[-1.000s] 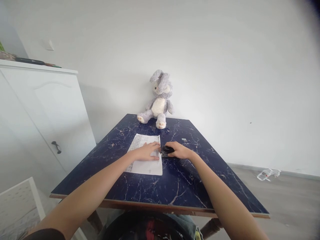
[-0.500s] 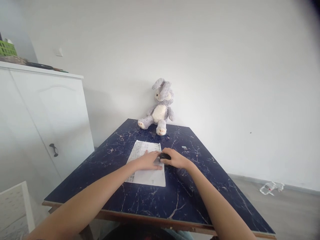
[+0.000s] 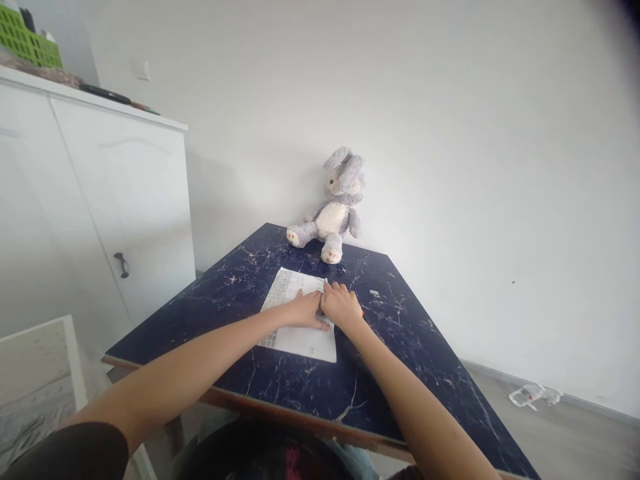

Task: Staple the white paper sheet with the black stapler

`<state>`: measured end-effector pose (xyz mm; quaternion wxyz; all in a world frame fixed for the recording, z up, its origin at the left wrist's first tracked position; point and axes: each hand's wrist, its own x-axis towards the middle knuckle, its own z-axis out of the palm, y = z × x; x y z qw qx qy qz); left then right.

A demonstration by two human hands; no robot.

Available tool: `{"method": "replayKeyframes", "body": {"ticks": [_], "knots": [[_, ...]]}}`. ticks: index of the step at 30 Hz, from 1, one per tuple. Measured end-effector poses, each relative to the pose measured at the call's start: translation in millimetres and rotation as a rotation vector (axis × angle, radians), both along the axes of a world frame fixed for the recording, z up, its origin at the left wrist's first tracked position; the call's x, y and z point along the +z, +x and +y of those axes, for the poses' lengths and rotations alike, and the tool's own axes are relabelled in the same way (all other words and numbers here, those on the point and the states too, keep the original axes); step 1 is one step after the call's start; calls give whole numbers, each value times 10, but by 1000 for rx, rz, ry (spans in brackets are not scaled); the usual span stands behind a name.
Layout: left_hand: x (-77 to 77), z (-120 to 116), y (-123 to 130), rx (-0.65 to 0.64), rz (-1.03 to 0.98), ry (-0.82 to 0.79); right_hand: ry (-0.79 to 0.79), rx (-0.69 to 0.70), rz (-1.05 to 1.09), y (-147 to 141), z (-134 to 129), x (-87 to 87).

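A printed sheet of paper (image 3: 305, 341) lies on the dark blue marbled table (image 3: 280, 393), with rows of grey boxes or text down its left side. My left hand (image 3: 306, 311) is laid on the sheet, fingers spread. Close against its fingertips, my right hand (image 3: 342, 305) is closed at the paper's right edge around a small dark object. That object is almost wholly covered by the hand; only an orange bit (image 3: 363, 313) shows beyond the knuckles, so its kind cannot be made out.
A grey plush rabbit (image 3: 333, 217) sits at the table's far end against the wall. To its right lies a small pale piece (image 3: 374, 293). At left stands a white cabinet (image 3: 145, 193) bearing a green basket (image 3: 30, 43). Clear plastic items (image 3: 535, 395) lie on the floor at right.
My right hand has turned over the black object, which showed between its fingers before and is now mostly covered. My left hand stays on the paper. The whole view has shifted slightly.
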<state>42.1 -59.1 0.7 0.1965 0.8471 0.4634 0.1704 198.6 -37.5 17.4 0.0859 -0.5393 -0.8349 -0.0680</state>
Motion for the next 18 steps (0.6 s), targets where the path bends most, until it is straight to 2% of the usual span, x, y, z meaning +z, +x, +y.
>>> {"method": "replayKeyframes", "body": {"ticks": [8, 14, 18], "knots": [[-11, 5, -25, -27, 0, -4, -85, -6, -14, -83, -56, 43], [-41, 58, -42, -2, 32, -6, -120, -59, 137, 174, 109, 131], [-67, 82, -55, -12, 31, -9, -144, 17, 222, 307, 162, 146]]}}
